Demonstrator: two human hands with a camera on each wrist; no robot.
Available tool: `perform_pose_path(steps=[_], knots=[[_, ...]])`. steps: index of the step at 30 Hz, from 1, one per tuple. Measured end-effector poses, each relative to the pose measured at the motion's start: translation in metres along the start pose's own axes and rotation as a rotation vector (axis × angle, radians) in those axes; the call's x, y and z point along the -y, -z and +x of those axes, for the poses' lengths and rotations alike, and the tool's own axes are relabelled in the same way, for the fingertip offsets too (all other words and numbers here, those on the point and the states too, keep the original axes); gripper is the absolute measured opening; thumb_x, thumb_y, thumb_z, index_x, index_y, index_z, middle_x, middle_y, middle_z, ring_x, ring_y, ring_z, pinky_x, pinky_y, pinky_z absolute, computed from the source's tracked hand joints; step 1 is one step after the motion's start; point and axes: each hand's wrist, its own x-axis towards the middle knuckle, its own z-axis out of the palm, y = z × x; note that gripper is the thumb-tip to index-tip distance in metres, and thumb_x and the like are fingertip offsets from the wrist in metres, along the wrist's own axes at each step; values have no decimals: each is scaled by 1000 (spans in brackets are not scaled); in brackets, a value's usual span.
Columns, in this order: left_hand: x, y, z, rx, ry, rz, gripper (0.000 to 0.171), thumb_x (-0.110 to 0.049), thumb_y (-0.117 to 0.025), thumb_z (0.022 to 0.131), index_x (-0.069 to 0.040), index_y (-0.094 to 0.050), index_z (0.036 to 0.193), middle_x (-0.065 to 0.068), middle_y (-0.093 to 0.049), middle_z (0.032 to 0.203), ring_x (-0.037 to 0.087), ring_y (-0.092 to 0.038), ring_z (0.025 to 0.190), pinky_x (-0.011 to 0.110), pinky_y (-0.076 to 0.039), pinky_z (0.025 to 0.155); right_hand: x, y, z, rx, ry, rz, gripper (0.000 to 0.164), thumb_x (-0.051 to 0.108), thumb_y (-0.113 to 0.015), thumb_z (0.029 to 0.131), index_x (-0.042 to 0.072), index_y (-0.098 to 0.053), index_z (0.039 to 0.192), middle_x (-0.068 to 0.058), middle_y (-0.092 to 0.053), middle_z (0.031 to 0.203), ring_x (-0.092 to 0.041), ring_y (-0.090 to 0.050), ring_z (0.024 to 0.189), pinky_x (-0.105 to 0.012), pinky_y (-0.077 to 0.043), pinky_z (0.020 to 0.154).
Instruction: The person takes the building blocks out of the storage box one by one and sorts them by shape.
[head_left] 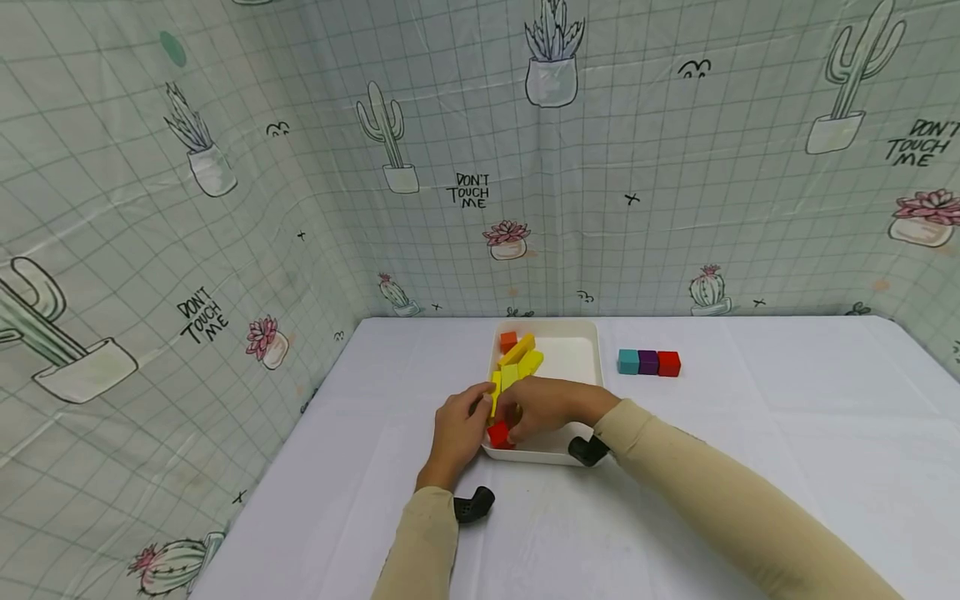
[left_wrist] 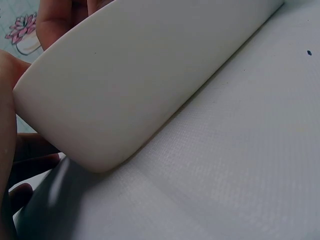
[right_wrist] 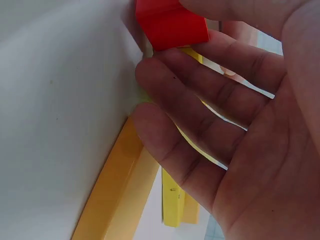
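Note:
A shallow white tray stands on the table with several blocks along its left side. My left hand grips the tray's left edge, thumb at the rim; in the left wrist view its fingers lie outside the tray wall. My right hand reaches into the tray and pinches a red block between thumb and index finger at the near left corner. Its other fingers extend over yellow blocks. Farther up lie more yellow blocks and an orange-red cube.
To the right of the tray, a teal cube, a purple cube and a red cube stand in a row. A white cloth covers the table. Behind it hangs a patterned curtain.

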Motion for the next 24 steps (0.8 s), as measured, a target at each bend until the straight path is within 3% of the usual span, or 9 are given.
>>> perform_pose_path(steps=[24], knots=[[1, -1, 1, -3, 14, 3, 33, -29, -53, 103, -21, -68, 131, 3, -68, 126, 24, -58, 110, 49, -45, 102, 0, 8, -9, -59, -86, 119, 12, 15, -71, 87, 20, -67, 97, 8, -65, 91, -15, -59, 88, -29, -53, 77]])
